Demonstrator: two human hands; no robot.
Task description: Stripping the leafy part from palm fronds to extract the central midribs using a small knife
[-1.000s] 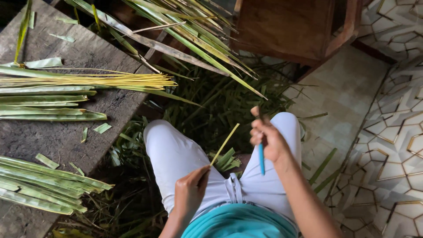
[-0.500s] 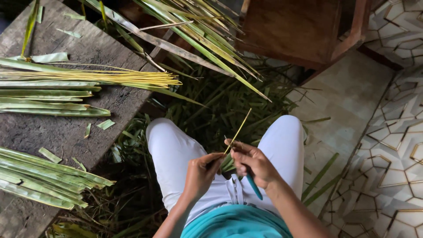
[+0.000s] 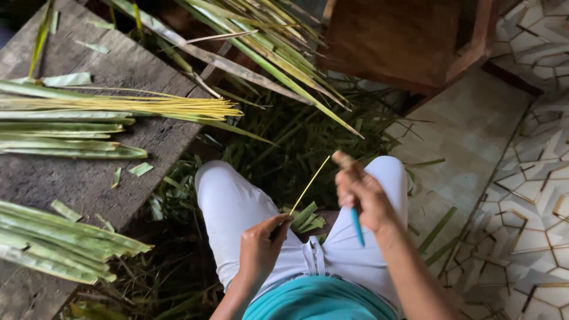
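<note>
My left hand pinches the lower end of a thin yellow leaf rib that slants up to the right over my white-trousered lap. My right hand is raised beside the rib's upper end, apart from it, and grips a knife with a blue handle; the handle points down and the blade is hidden by my fingers. A bundle of stripped yellow ribs lies on the wooden bench to my left, next to flat green leaf strips.
More green leaf strips lie at the bench's near end. Long palm fronds slant across the top. Leaf scraps cover the floor by my knees. A brown wooden box stands ahead on patterned tiles.
My right hand, which met the left at the rib half a second ago, has swept up and right along it and off its end. The left hand stays low.
</note>
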